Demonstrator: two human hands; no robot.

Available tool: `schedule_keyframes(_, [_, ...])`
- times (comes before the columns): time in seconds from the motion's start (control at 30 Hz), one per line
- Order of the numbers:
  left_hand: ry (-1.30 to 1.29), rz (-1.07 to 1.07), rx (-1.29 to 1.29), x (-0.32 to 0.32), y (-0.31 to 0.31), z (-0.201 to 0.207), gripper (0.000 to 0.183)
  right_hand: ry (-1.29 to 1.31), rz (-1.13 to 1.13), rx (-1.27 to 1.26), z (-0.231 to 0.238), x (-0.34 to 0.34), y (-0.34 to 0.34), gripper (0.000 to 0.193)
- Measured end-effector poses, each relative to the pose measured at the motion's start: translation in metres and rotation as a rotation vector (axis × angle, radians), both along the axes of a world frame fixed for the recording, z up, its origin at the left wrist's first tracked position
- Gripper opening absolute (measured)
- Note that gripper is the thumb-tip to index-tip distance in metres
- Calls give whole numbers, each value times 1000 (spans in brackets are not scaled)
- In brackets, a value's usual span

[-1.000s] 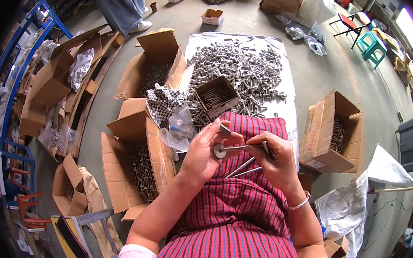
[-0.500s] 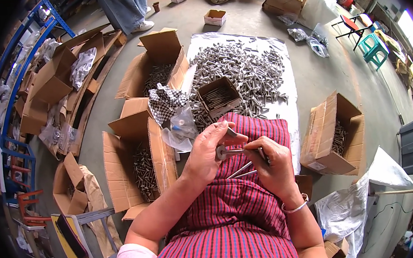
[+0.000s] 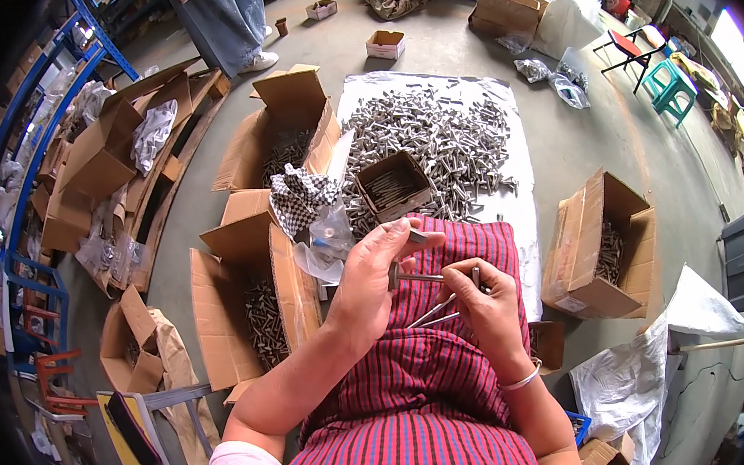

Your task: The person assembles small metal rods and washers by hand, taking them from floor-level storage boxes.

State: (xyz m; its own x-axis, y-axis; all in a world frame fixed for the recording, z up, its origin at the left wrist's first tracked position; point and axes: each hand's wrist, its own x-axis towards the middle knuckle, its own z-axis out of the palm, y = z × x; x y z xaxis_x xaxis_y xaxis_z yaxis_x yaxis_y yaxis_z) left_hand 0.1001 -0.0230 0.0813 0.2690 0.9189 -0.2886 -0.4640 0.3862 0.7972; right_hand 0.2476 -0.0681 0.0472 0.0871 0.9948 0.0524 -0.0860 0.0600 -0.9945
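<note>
Your left hand [image 3: 360, 281] has its thumb and fingers clamped on a short grey metal bar [image 3: 417, 237], which pokes out past the fingertips. Just below, a slim, disc-headed grey metal pin [image 3: 421, 278] spans the space between your hands: its round head sits against your left palm side, while your right hand [image 3: 493, 303] pinches the shaft's far end. Two thin silver metal rods [image 3: 432, 312] slant out beneath your right fingers; whether those grip them, you cannot tell.

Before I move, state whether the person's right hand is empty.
No, the right hand grips a slim metal rod that points toward the left hand.
</note>
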Motion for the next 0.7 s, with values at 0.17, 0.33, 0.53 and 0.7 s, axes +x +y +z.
schedule_keyframes(0.17, [63,-40,130,19,-8,34,30,578,121,-442,2,23,-5,13])
schedule_keyframes(0.33, [-100,-12,81,28,-10,40,25,844,212,-489,-2,35,-7,15])
schedule_keyframes(0.53, [-222,-19,25,28,-12,33,31,899,303,-428,-5,43,-12,18])
schedule_keyframes(0.7, [-271,-14,-8,23,-10,29,31,941,318,-448,-5,38,-10,18])
